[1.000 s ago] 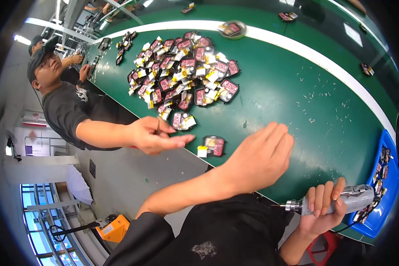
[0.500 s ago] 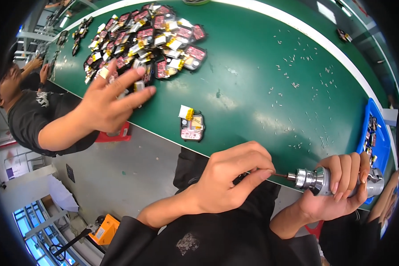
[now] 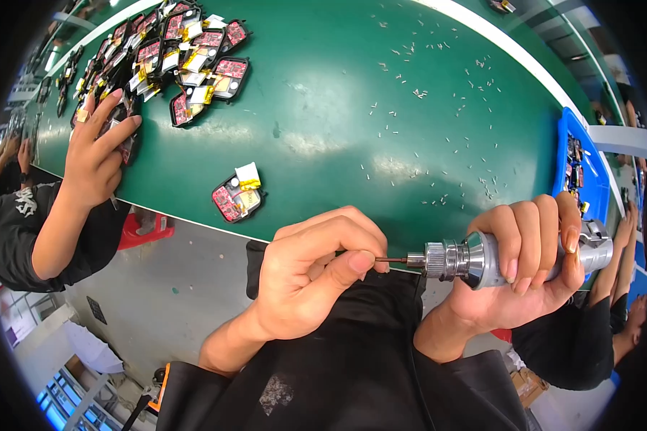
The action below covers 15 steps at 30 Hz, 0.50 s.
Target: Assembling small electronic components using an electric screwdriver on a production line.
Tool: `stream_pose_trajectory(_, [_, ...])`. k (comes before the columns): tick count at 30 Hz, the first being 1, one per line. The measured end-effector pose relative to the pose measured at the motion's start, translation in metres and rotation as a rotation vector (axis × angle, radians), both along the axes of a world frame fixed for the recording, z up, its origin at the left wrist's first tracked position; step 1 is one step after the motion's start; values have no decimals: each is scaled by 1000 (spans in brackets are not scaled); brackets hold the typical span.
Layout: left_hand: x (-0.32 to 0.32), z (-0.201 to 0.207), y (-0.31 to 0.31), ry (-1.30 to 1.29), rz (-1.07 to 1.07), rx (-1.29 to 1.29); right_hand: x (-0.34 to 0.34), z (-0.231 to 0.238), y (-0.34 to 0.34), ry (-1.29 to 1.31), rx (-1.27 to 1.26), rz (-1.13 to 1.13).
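Screwdriver (image 3: 503, 257), a silver powered one, is lying gripped in the right hand (image 3: 517, 266), just off the near edge of the green worktop (image 3: 381, 144). Left hand (image 3: 316, 269) is pinching the thin bit (image 3: 390, 260) at its tip between thumb and fingers. One small red circuit board (image 3: 237, 195) is lying near that edge; another person's hand (image 3: 97, 154) is resting spread beside a pile of boards (image 3: 172, 50) at the far left corner.

Electronics assembly workshop: green workbench (image 3: 410, 108), circuit boards (image 3: 187, 50).
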<state>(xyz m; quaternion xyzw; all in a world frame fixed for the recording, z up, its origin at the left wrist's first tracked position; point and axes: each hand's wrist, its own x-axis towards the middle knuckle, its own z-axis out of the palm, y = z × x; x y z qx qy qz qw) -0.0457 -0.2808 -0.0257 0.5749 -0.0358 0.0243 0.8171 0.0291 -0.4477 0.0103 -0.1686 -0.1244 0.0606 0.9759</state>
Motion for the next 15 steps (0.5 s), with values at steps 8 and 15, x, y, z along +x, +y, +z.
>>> stream_pose_trajectory(8, [5, 25, 5, -123, 130, 554, -2, 17, 9, 37, -110, -67])
stream_pose_trajectory(15, [4, 18, -5, -183, 25, 572, -8, 3, -10, 106, -104, -125])
